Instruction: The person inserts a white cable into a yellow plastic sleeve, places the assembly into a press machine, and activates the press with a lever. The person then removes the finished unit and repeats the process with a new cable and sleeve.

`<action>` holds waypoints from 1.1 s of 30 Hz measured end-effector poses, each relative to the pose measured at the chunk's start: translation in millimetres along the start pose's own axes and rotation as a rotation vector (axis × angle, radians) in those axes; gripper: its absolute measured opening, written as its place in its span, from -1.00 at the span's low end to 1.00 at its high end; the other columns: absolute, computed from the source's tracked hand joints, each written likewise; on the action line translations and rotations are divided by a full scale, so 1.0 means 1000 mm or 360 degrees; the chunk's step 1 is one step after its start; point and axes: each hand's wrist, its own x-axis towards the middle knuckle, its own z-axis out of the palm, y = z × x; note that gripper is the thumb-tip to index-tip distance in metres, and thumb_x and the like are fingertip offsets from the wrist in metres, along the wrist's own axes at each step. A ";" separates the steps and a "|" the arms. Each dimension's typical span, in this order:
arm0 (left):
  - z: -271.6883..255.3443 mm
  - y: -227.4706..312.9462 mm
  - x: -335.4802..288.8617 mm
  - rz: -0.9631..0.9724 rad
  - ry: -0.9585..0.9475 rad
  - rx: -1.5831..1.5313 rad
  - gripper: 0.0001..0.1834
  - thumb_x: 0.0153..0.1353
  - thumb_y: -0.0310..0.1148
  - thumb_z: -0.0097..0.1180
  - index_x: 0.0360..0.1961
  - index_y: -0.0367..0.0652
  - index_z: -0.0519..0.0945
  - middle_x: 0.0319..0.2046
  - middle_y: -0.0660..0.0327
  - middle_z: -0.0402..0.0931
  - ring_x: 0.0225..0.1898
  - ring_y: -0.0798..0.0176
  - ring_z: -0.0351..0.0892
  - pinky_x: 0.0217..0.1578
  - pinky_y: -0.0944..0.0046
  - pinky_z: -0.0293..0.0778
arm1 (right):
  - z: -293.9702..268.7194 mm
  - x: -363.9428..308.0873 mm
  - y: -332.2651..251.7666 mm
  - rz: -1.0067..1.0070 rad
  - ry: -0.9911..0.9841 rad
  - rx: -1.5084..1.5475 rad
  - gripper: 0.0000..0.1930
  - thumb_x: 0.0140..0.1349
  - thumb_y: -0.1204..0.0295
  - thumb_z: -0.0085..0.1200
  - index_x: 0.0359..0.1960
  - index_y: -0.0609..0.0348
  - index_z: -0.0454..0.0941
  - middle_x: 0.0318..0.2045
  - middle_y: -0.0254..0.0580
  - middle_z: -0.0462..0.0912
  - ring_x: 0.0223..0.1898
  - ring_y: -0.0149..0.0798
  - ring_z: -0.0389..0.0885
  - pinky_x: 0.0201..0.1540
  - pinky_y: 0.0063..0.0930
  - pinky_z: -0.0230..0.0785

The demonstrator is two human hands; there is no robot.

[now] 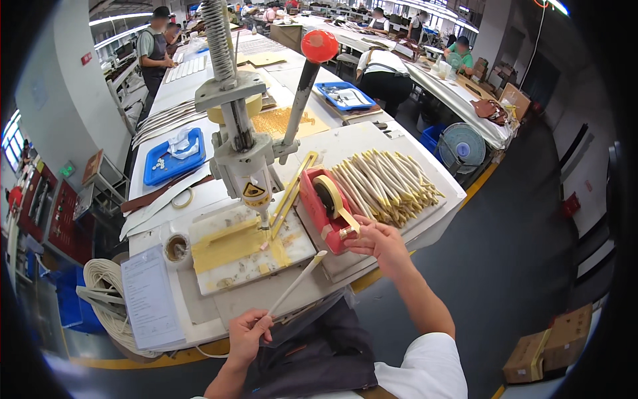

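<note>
Near the table's front edge my left hand [247,336] is closed around a white cord [294,287]. The cord slants up to the right from my fingers, and its upper tip looks yellowish. My right hand [380,245] pinches the loose end of a yellowish tape [347,218], which runs off the roll in a red tape dispenser [314,199]. Just right of the dispenser lies a pile of cut cord pieces [385,183] with yellow ends. Left of it a hand-lever press [249,169] with a red knob stands over a white board [219,279] partly covered in yellow tape.
At the left lie a coil of white cord [106,286], a printed sheet [147,296] and a tape roll [176,247]. Two blue trays [156,174] sit farther back. A fan [463,147] stands right of the table. Other people work in the background.
</note>
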 end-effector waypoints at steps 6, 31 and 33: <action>0.005 0.007 0.006 -0.0043 0.0076 0.0103 -0.79 0.38 -0.40 0.24 -0.10 -0.34 0.72 -0.43 0.19 0.66 -0.57 0.47 0.54 -0.58 0.47 0.45 | -0.010 0.003 0.045 -0.0623 0.0233 -0.0718 -0.74 0.33 0.46 0.27 -0.53 0.32 0.62 0.01 0.11 0.68 0.08 -0.29 0.66 -0.06 -0.49 0.55; 0.031 0.031 0.017 0.0450 0.0148 0.0338 -0.79 0.43 -0.41 0.19 -0.04 -0.33 0.69 -0.34 0.22 0.67 -0.54 0.53 0.50 -0.55 0.48 0.42 | 0.095 -0.067 0.055 -0.0829 -0.0631 -0.1218 -0.81 0.26 0.42 0.36 -0.41 0.28 0.66 -0.52 -0.13 0.70 -0.56 -0.31 0.69 -0.48 -0.45 0.50; 0.032 0.034 0.011 0.0608 0.0157 0.0435 -0.79 0.43 -0.40 0.20 -0.05 -0.33 0.69 -0.32 0.23 0.64 -0.53 0.52 0.49 -0.52 0.47 0.41 | 0.104 -0.065 0.058 -0.0751 -0.0675 -0.1178 -0.81 0.26 0.42 0.36 -0.42 0.28 0.66 -0.53 -0.12 0.70 -0.55 -0.31 0.70 -0.47 -0.46 0.50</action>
